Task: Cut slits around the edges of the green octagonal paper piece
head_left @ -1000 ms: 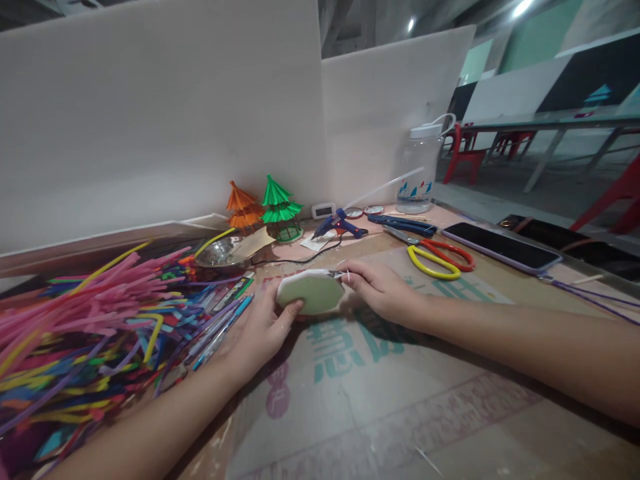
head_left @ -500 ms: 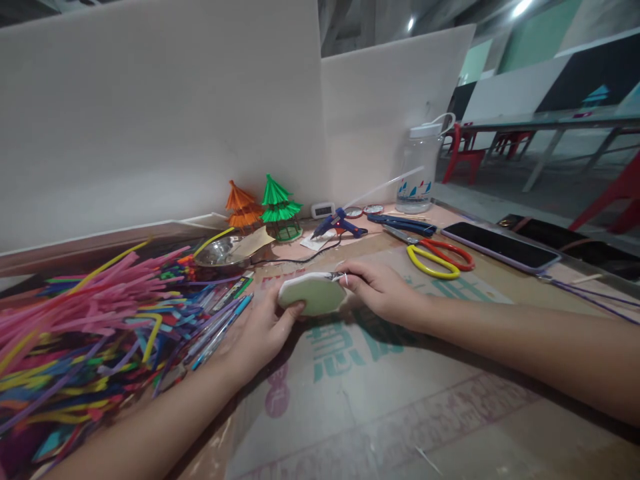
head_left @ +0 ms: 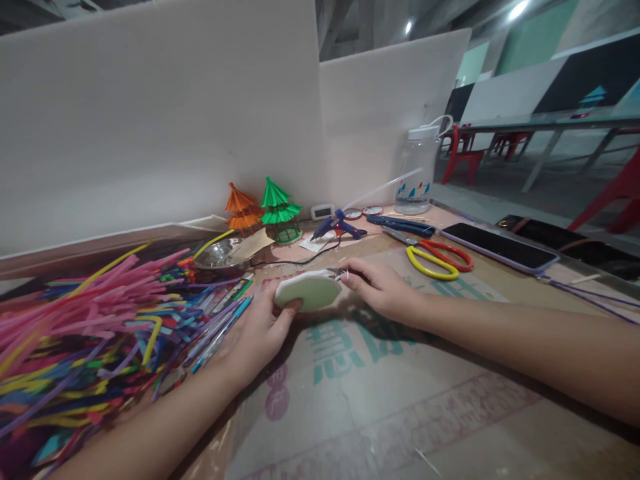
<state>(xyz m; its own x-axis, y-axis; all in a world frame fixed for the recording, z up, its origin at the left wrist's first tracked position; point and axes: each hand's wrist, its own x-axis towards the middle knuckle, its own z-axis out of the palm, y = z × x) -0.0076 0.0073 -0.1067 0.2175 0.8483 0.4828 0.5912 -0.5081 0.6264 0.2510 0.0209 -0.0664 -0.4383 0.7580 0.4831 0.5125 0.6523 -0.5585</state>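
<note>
A flat, roundish pale-green disc (head_left: 320,293) with a white rim is tilted up above the table. My left hand (head_left: 267,327) is closed on its left side, with the thumb across the green face. At the disc's right edge, my right hand (head_left: 373,287) pinches with thumb and finger. A small dark, pointed piece and a white bit show at those fingertips, too small to name. The rear of the disc and most of the left fingers are hidden.
Colourful pipe cleaners (head_left: 100,320) and pens (head_left: 223,333) lie left. Behind are a metal bowl (head_left: 215,257), orange (head_left: 243,207) and green (head_left: 280,207) pagoda-like models, and a glue gun (head_left: 340,225). Scissors (head_left: 433,263), a phone (head_left: 500,247) and a bottle (head_left: 414,173) stand or lie right.
The disc and my left hand have shifted very slightly left. My right fingers now sit a little off the disc's edge; the white bit at them has changed angle.
</note>
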